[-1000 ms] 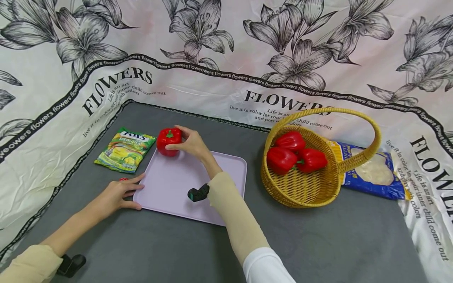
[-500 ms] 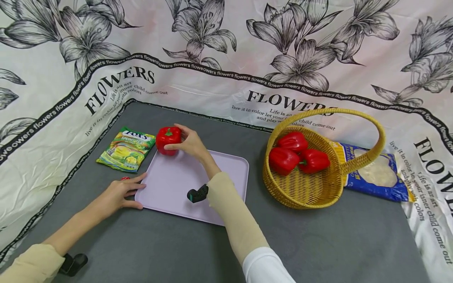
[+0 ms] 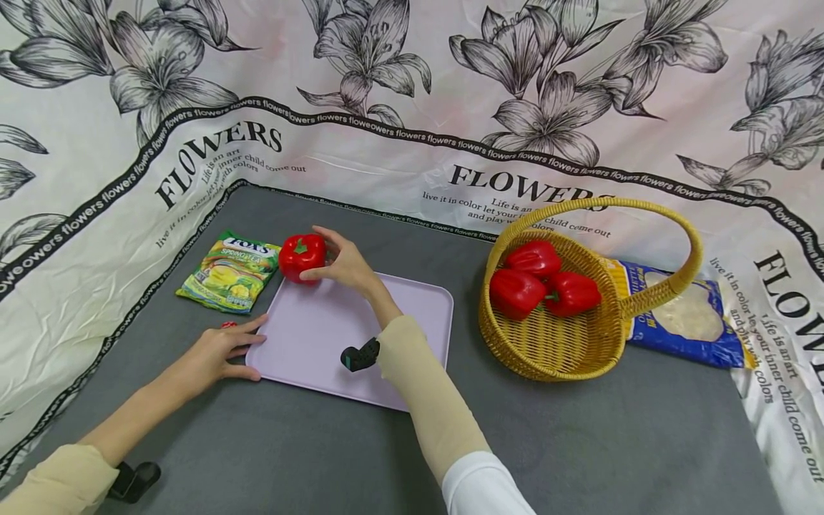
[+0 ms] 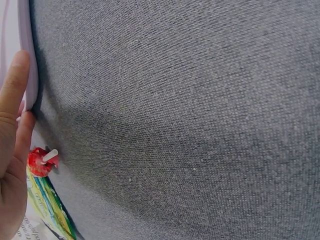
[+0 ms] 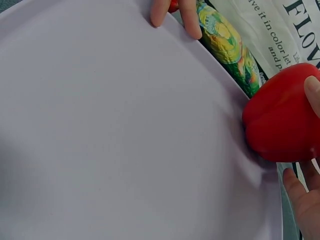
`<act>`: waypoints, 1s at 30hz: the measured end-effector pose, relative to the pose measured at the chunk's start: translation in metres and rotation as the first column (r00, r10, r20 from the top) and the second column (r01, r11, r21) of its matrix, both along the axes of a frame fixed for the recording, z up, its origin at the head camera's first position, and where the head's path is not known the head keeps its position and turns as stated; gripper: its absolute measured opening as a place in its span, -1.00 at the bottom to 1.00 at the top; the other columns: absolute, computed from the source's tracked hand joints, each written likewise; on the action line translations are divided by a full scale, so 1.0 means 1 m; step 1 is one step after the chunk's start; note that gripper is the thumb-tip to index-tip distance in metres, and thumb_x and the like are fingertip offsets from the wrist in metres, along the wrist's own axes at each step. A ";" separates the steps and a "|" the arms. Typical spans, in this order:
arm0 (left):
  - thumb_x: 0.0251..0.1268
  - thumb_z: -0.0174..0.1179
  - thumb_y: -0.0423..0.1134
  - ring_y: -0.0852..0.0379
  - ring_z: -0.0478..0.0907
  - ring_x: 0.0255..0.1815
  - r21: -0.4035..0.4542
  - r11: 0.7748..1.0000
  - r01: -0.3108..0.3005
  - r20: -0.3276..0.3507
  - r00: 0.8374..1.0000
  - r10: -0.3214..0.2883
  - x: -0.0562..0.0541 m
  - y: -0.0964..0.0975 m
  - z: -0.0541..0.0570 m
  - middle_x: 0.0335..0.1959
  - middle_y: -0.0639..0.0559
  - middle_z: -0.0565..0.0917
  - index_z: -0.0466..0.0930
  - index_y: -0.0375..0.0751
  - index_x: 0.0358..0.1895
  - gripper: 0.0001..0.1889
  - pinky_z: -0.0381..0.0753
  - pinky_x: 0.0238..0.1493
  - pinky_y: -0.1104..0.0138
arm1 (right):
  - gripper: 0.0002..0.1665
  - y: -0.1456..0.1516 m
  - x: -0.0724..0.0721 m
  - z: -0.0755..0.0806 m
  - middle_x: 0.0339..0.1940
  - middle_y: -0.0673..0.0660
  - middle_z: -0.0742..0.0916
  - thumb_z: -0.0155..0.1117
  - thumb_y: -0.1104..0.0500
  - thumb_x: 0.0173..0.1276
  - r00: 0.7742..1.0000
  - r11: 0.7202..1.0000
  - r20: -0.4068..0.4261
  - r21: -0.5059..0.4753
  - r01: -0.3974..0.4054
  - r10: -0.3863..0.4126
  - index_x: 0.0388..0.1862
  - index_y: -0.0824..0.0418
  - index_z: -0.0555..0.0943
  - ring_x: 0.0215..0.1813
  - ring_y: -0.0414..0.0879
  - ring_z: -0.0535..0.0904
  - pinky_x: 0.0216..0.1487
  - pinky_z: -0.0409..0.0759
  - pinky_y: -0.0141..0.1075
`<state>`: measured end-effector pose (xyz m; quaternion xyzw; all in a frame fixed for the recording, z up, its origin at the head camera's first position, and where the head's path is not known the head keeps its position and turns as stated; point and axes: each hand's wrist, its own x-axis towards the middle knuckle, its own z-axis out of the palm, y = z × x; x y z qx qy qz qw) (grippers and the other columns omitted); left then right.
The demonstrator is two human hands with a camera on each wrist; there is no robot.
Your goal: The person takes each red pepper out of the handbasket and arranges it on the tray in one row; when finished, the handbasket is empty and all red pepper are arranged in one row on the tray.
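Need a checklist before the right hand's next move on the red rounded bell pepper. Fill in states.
1. Right hand has its thumb on the red rounded bell pepper: ok.
2. Grip firm enough to lift: cannot tell.
3. Pepper wholly inside the flat lilac rectangular tray: cannot tell, base partly hidden at far-left corner.
4. Left hand touching the tray's left edge: ok.
5. Pepper clear of the shiny green-yellow packet: cannot tell.

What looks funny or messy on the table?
Maybe the little red thing beside the left hand: it lies loose outside the tray, with a white bit sticking out. I can't tell what it is. Nothing looks spilled or broken.
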<state>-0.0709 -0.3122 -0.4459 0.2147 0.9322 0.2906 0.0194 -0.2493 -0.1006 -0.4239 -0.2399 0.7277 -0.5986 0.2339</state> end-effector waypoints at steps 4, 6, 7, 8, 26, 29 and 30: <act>-0.29 0.56 -0.26 -0.32 0.52 0.04 0.008 1.000 0.008 -0.024 1.000 -0.008 0.000 -0.001 -0.001 0.20 -0.47 0.44 0.62 -0.55 -0.05 -0.38 0.70 -0.21 0.21 | -0.12 0.004 0.007 0.017 0.43 0.24 0.37 0.40 0.39 0.15 0.999 0.999 0.010 -0.015 -0.035 0.035 0.44 0.29 0.25 0.41 0.12 0.27 0.29 0.46 -0.23; -0.30 0.56 -0.28 -0.32 0.52 0.05 0.011 1.000 0.005 -0.026 1.000 -0.005 0.000 -0.001 -0.001 0.20 -0.47 0.44 0.62 -0.54 -0.05 -0.38 0.69 -0.21 0.21 | -0.14 0.005 0.010 0.022 0.42 0.26 0.37 0.39 0.39 0.17 0.999 0.999 -0.001 -0.012 -0.044 0.044 0.43 0.32 0.25 0.41 0.13 0.26 0.29 0.45 -0.23; -0.30 0.56 -0.28 -0.32 0.52 0.05 0.015 1.000 0.005 -0.024 1.000 -0.005 0.000 -0.001 -0.002 0.20 -0.47 0.44 0.62 -0.55 -0.05 -0.37 0.69 -0.21 0.21 | -0.15 0.006 0.011 0.023 0.42 0.27 0.37 0.38 0.40 0.17 0.999 0.999 -0.006 -0.008 -0.042 0.042 0.43 0.32 0.25 0.41 0.12 0.26 0.29 0.46 -0.23; -0.30 0.56 -0.29 -0.32 0.52 0.06 0.017 1.000 0.004 -0.023 1.000 -0.004 0.001 -0.001 -0.002 0.21 -0.46 0.44 0.62 -0.55 -0.04 -0.38 0.69 -0.20 0.21 | -0.15 0.006 0.012 0.024 0.42 0.27 0.37 0.38 0.40 0.17 0.999 0.999 -0.009 -0.009 -0.040 0.040 0.43 0.33 0.25 0.42 0.12 0.26 0.29 0.45 -0.22; -0.27 0.55 -0.33 -0.31 0.49 0.10 0.031 1.000 0.000 0.013 1.000 -0.001 0.002 -0.002 -0.006 0.23 -0.46 0.42 0.60 -0.56 -0.01 -0.38 0.67 -0.14 0.19 | -0.09 -0.003 0.000 -0.012 0.35 0.09 0.48 0.48 0.29 0.11 1.000 0.999 0.008 0.020 0.028 -0.028 0.44 0.14 0.31 0.32 -0.08 0.36 0.19 0.55 -0.31; -0.29 0.55 -0.35 -0.30 0.52 0.07 0.040 0.999 0.008 -0.006 1.000 -0.008 0.001 -0.002 -0.006 0.22 -0.47 0.43 0.61 -0.57 -0.03 -0.39 0.68 -0.17 0.20 | -0.07 -0.002 -0.002 -0.011 0.39 0.10 0.44 0.47 0.29 0.12 1.000 1.000 0.000 0.013 0.018 -0.018 0.46 0.16 0.26 0.37 -0.05 0.32 0.24 0.51 -0.24; -0.30 0.56 -0.36 -0.29 0.52 0.06 0.044 0.999 0.011 -0.013 1.000 -0.010 0.001 -0.002 -0.006 0.21 -0.47 0.43 0.61 -0.57 -0.04 -0.39 0.68 -0.17 0.21 | -0.06 -0.002 -0.003 -0.011 0.40 0.10 0.43 0.46 0.30 0.13 1.000 1.000 -0.002 0.008 0.013 -0.013 0.47 0.17 0.25 0.38 -0.04 0.31 0.26 0.49 -0.22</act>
